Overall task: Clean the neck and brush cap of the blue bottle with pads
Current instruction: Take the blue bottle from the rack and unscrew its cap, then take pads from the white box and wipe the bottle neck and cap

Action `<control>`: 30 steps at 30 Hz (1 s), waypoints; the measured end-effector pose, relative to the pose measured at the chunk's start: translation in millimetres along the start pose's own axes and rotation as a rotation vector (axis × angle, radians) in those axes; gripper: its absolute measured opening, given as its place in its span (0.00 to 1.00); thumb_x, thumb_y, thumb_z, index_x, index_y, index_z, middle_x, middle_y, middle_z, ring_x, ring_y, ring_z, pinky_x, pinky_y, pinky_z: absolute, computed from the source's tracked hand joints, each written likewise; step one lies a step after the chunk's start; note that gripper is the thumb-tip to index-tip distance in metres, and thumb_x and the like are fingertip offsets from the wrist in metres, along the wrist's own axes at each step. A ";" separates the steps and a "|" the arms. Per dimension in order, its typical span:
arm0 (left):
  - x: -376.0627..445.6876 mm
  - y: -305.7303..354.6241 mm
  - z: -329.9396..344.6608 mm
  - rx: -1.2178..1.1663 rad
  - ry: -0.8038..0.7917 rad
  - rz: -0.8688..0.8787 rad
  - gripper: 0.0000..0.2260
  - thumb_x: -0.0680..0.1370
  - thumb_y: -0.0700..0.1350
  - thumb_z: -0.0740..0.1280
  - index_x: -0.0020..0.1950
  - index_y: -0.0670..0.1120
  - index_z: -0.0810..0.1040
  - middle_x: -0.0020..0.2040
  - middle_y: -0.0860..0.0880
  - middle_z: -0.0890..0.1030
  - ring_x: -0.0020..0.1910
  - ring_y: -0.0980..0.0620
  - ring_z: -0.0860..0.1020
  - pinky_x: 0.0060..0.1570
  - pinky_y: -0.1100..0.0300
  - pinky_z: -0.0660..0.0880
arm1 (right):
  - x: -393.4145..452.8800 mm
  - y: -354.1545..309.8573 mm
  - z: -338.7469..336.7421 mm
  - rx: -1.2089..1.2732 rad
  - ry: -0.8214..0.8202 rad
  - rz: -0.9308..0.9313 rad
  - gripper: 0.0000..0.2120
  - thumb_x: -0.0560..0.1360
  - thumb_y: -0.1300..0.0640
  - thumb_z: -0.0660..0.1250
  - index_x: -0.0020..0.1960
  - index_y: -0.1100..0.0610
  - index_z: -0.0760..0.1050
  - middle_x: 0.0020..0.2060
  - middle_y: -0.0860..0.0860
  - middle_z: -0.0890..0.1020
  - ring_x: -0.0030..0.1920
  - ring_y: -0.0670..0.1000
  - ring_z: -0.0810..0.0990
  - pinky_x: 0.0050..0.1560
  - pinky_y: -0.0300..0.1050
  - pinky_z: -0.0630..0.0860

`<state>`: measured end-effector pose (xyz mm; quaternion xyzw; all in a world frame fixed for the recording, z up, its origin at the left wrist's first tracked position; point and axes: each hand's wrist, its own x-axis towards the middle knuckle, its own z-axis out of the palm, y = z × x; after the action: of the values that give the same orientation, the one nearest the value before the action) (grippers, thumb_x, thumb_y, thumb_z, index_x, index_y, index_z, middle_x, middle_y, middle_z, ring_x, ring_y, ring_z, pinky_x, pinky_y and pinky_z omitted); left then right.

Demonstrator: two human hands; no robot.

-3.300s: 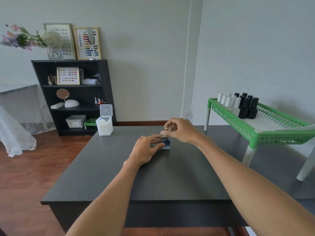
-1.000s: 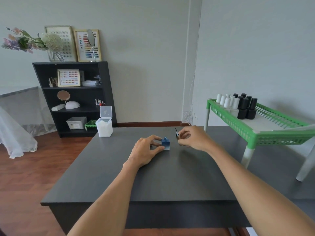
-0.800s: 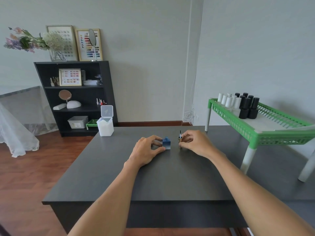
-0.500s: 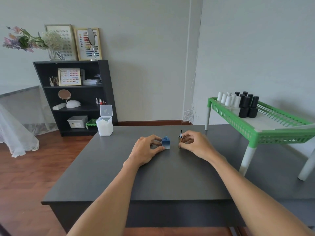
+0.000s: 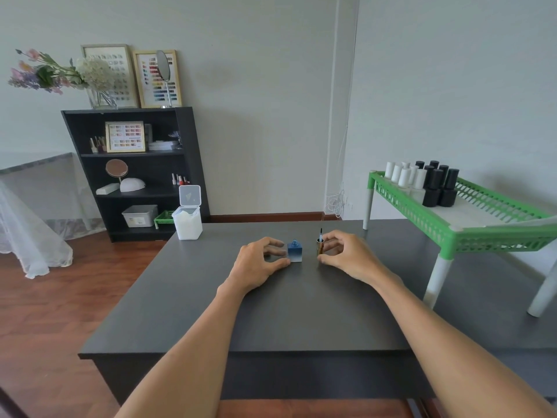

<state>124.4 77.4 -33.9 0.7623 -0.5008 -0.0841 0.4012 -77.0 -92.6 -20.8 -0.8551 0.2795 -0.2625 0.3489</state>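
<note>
Head view: the blue bottle is seen uncapped and upright on the dark surface, gripped at its left side by the left hand. Just to its right, the brush cap is stood brush-up, pinched by the right hand. A white pad box sits at the far-left corner.

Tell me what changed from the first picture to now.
The right hand took the brush cap off the blue bottle and stood it on the table to the bottle's right, brush up. The left hand stayed on the bottle; the pad box is unmoved.
</note>
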 end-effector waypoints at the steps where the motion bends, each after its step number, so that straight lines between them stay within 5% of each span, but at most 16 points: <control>1: -0.8 0.0 -0.7 -0.010 0.003 -0.005 0.19 0.77 0.54 0.77 0.66 0.52 0.81 0.56 0.58 0.88 0.59 0.57 0.81 0.60 0.62 0.72 | -0.5 -0.2 -0.9 0.000 -0.009 0.002 0.19 0.70 0.55 0.81 0.57 0.44 0.80 0.48 0.42 0.88 0.44 0.42 0.84 0.47 0.36 0.77; 4: -1.7 0.1 -2.3 -0.034 0.020 -0.020 0.16 0.78 0.52 0.77 0.64 0.51 0.82 0.53 0.57 0.88 0.55 0.59 0.82 0.59 0.64 0.75 | -3.3 -0.8 -5.6 0.004 -0.033 0.007 0.21 0.71 0.58 0.78 0.60 0.44 0.79 0.50 0.42 0.87 0.47 0.43 0.85 0.49 0.37 0.77; 8: -4.0 0.7 -5.0 -0.064 0.070 -0.054 0.09 0.79 0.54 0.75 0.57 0.52 0.85 0.48 0.60 0.86 0.48 0.66 0.82 0.44 0.77 0.72 | -9.4 -4.7 -10.5 -0.004 -0.005 0.030 0.20 0.74 0.62 0.73 0.62 0.45 0.78 0.54 0.44 0.85 0.48 0.43 0.85 0.47 0.35 0.77; 13: -12.4 -1.2 -20.9 -0.119 0.072 -0.116 0.09 0.78 0.59 0.74 0.51 0.55 0.84 0.46 0.60 0.87 0.48 0.63 0.83 0.45 0.71 0.73 | -18.8 -27.4 -17.0 0.049 0.312 -0.069 0.13 0.76 0.64 0.70 0.57 0.50 0.82 0.49 0.47 0.84 0.44 0.44 0.82 0.43 0.27 0.74; 16: -22.9 -10.6 -36.4 -0.112 0.094 -0.140 0.10 0.78 0.61 0.73 0.49 0.56 0.84 0.44 0.58 0.88 0.45 0.62 0.84 0.46 0.68 0.75 | -17.0 -55.0 -15.6 0.072 0.371 -0.204 0.10 0.76 0.65 0.70 0.51 0.52 0.84 0.46 0.46 0.86 0.42 0.42 0.81 0.44 0.25 0.74; 25: -47.5 -65.6 -101.3 -0.074 0.232 -0.235 0.06 0.83 0.52 0.70 0.49 0.56 0.86 0.43 0.62 0.87 0.48 0.58 0.86 0.57 0.60 0.79 | 20.4 -131.2 52.3 -0.036 0.116 -0.424 0.07 0.78 0.62 0.73 0.52 0.51 0.84 0.43 0.44 0.83 0.43 0.41 0.82 0.48 0.27 0.76; 30: -47.9 -91.7 -126.4 -0.074 0.377 -0.284 0.04 0.77 0.55 0.77 0.45 0.57 0.86 0.39 0.63 0.86 0.41 0.68 0.83 0.42 0.75 0.73 | 56.5 -164.7 98.7 -0.083 -0.017 -0.417 0.05 0.79 0.58 0.73 0.55 0.54 0.85 0.47 0.50 0.85 0.45 0.50 0.83 0.50 0.35 0.76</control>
<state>232.0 200.0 -26.9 0.8122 -0.3014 -0.0142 0.4994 75.1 13.4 54.9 -0.9102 0.1039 -0.3103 0.2539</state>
